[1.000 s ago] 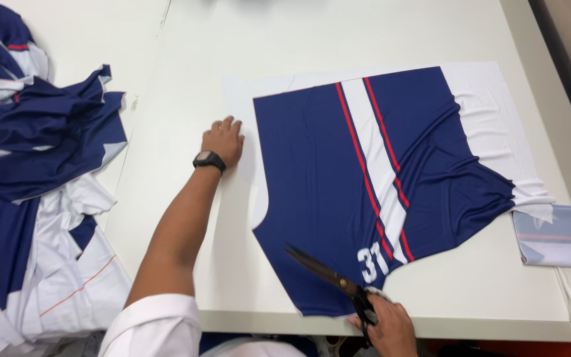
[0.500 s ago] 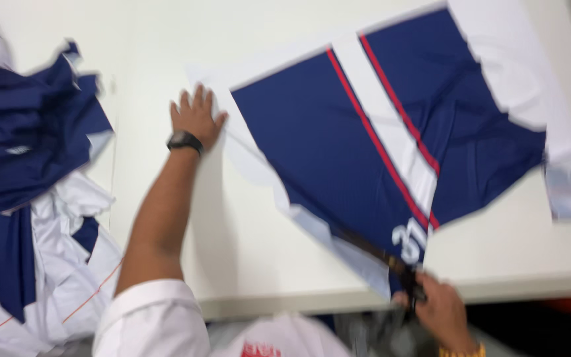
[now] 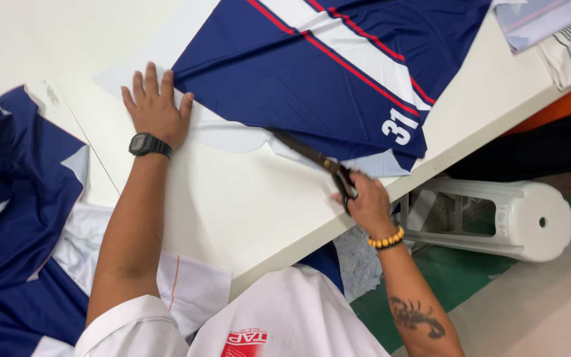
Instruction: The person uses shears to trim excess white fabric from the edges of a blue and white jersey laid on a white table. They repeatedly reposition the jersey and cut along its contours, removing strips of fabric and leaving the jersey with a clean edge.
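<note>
White cutting table [image 3: 246, 211]: left hand [image 3: 156, 109] lies flat, fingers spread, on navy printed fabric [image 3: 312, 73]; at four o'clock, right hand [image 3: 365, 201] grips scissors [image 3: 318, 160] partway along its still-untrimmed white margin.

Fabric panel [image 3: 338, 73], upper centre: navy, white stripe edged red. Scissors [image 3: 318, 162]: dark. Tabletop [image 3: 246, 198]: white. Wristwatch [image 3: 148, 144]: black.

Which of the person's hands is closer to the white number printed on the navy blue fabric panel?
Right. The right hand, gripping black scissors, sits just below the white number. The left hand lies flat at the navy blue fabric panel's far edge.
</note>
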